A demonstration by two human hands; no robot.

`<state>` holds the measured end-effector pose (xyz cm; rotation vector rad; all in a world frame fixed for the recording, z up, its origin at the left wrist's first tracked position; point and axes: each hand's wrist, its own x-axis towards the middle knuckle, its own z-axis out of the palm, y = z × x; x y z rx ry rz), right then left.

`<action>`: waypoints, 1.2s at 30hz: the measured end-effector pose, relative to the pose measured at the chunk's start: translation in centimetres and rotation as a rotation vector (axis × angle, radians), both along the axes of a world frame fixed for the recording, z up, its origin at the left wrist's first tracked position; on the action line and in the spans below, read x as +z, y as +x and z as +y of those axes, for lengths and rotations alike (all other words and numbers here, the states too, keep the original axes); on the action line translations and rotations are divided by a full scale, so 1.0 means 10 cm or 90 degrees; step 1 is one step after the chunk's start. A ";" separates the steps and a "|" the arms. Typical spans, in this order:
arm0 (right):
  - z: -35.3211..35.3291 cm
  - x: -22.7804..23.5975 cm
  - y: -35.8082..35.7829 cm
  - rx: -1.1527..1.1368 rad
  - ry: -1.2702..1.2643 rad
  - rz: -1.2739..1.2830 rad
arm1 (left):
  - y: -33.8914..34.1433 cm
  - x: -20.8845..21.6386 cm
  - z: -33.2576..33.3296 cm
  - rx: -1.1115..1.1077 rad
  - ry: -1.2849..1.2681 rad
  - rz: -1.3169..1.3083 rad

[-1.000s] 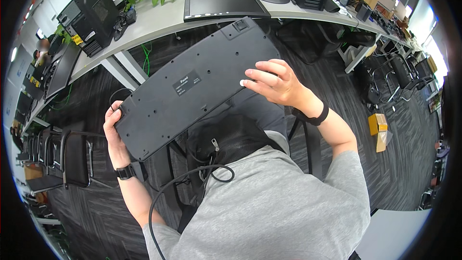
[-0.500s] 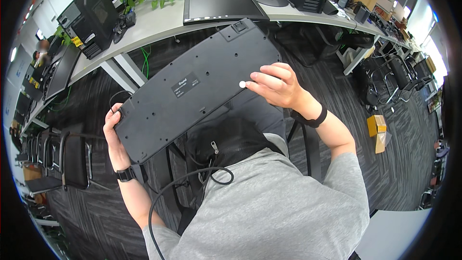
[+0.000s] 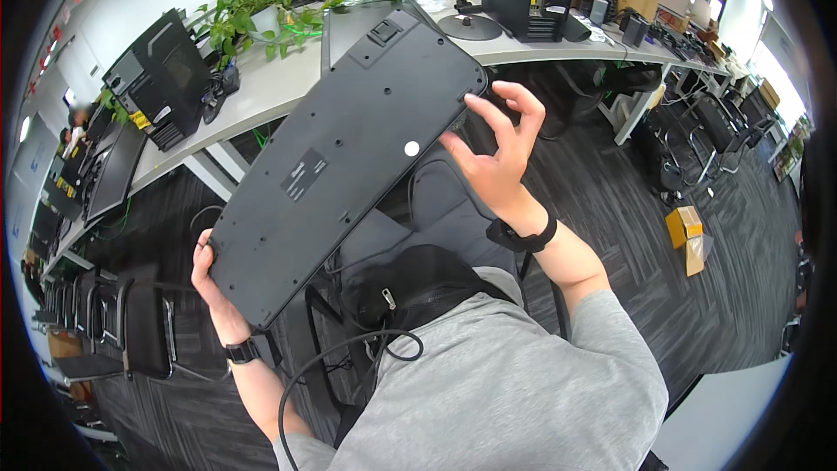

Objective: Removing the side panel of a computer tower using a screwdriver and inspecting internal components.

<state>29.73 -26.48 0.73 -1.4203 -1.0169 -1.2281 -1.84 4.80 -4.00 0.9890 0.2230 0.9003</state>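
A black keyboard (image 3: 349,192) is held up tilted in front of me, its underside with screws and a dark label facing me. My left hand (image 3: 207,275) grips its lower left end, the thumb on the underside and the other fingers hidden behind. On the underside, close to the near long edge, sits a small round white sticker (image 3: 411,148). By the right end of the keyboard is my right hand (image 3: 501,153), fingers apart and nothing pinched in them. Its thumb and index fingertips lie at the keyboard's edge; whether they touch it I cannot tell.
Behind the keyboard runs a grey desk (image 3: 261,92) with a flat-lying monitor (image 3: 349,26), a potted plant (image 3: 261,0) and computer towers (image 3: 166,74). A black cable (image 3: 292,384) loops beside my lap. An open cardboard box (image 3: 684,225) lies on the floor at right.
The white sticker has gone from my right fingertips onto the keyboard's underside. My right fingers have spread and drawn slightly off. The keyboard has tilted more steeply and shifted a little left.
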 end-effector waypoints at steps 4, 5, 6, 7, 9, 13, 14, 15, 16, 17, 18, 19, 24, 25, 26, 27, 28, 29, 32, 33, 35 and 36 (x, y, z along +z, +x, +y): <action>-0.20 0.05 -0.14 0.018 -0.009 -0.092 | -0.09 0.09 -0.15 0.059 0.007 -0.002; -0.24 0.05 -0.19 0.021 -0.004 -0.110 | -0.11 0.13 -0.14 0.034 0.037 -0.009; -0.28 0.07 -0.23 0.010 0.002 -0.128 | -0.13 0.17 -0.14 0.011 0.067 -0.017; -0.32 0.08 -0.27 0.003 0.008 -0.146 | -0.15 0.19 -0.13 0.000 0.072 -0.029; -0.39 0.11 -0.34 -0.007 0.006 -0.160 | -0.18 0.20 -0.11 0.005 0.065 -0.041; -0.43 0.15 -0.38 -0.010 0.017 -0.189 | -0.23 0.20 -0.05 -0.029 0.087 -0.060; -0.43 0.15 -0.37 -0.009 0.021 -0.196 | -0.23 0.19 -0.04 -0.028 0.085 -0.061; -0.43 0.15 -0.37 -0.004 0.030 -0.205 | -0.23 0.18 -0.03 -0.028 0.084 -0.061; -0.43 0.15 -0.37 -0.008 0.019 -0.201 | -0.22 0.17 -0.02 -0.028 0.083 -0.062; -0.44 0.14 -0.36 -0.008 0.013 -0.200 | -0.22 0.15 -0.01 -0.022 0.081 -0.062; -0.45 0.14 -0.37 -0.008 0.007 -0.199 | -0.22 0.14 0.01 -0.016 0.079 -0.062; -0.46 0.13 -0.38 -0.008 0.003 -0.195 | -0.23 0.12 0.02 -0.011 0.078 -0.062; -0.25 0.23 -0.30 0.056 0.002 -0.133 | -0.24 0.02 0.11 -0.034 0.061 -0.050; -0.10 0.28 -0.22 0.066 0.015 -0.120 | -0.22 0.01 0.14 -0.187 0.072 -0.108; 0.09 0.34 -0.12 0.074 0.028 -0.101 | -0.19 -0.04 0.12 -0.150 -0.009 -0.113; 0.30 0.37 -0.05 0.125 0.063 -0.025 | -0.15 -0.08 0.11 -0.078 -0.096 -0.056; 0.51 0.37 -0.01 0.169 0.083 0.066 | -0.10 -0.10 0.10 -0.017 -0.170 -0.011; 0.71 0.36 0.01 0.281 0.098 0.171 | -0.04 -0.14 0.07 -0.062 -0.164 -0.039; 1.15 0.17 -0.12 0.649 0.017 0.544 | 0.17 -0.15 0.08 -0.033 -0.144 -0.062; 1.23 0.07 -0.22 0.702 -0.058 0.587 | 0.21 -0.16 0.07 -0.039 -0.143 -0.089; 1.42 -0.09 -0.46 0.735 -0.194 0.641 | 0.33 -0.22 0.01 0.033 -0.152 -0.102; 1.53 -0.16 -0.58 0.718 -0.254 0.661 | 0.37 -0.25 -0.02 0.095 -0.158 -0.090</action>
